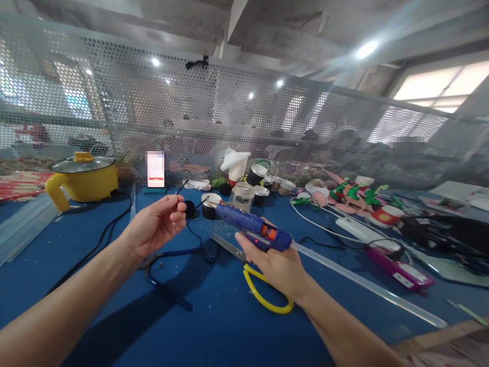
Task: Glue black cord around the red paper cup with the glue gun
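Note:
My left hand (162, 221) is closed in a pinch on a thin black cord (183, 187), whose end sticks up past the fingertips. Wrapped round a blue hot glue gun (244, 219), my right hand (278, 260) points the nozzle left, near a small white cup with a black band (211, 208). A long clear glue stick (367, 283) trails out of the gun's back. Scissors with yellow handles (267, 298) lie partly under my right hand. Below my left hand rest blue-handled pliers (168, 293). A black ball (189, 209) sits behind the left fingers.
A clear jar (242, 196) and several small cups (262, 194) stand at the back. To the left are a yellow pot (91, 178) and a lit phone (156, 171). Rightward lie a purple box cutter-like object (399, 269), a white power strip (367, 234) and craft pieces (355, 193).

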The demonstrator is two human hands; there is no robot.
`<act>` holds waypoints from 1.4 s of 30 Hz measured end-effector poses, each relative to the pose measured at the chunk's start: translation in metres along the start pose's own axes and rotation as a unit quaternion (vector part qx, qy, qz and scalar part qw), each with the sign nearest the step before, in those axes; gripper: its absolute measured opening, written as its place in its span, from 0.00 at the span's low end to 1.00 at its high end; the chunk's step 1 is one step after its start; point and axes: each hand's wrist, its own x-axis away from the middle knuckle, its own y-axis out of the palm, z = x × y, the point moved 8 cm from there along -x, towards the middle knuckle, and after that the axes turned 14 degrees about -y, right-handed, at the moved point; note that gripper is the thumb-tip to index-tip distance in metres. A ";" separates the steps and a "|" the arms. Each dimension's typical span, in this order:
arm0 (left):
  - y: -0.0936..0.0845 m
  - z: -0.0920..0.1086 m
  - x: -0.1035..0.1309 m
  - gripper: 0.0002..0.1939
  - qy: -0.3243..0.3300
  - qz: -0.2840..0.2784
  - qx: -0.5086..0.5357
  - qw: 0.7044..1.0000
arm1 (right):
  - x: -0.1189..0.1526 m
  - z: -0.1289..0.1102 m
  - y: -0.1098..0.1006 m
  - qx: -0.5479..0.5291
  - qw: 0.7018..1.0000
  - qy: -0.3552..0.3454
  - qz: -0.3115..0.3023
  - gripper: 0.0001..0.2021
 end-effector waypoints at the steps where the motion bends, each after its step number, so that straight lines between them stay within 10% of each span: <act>1: 0.000 0.000 0.000 0.15 -0.001 -0.001 0.000 1.000 | 0.001 0.002 0.000 0.000 1.000 0.001 0.006 0.08; 42: -0.001 -0.003 -0.001 0.15 -0.006 0.005 0.007 1.000 | 0.010 0.006 -0.006 0.092 0.993 -0.029 0.064 0.14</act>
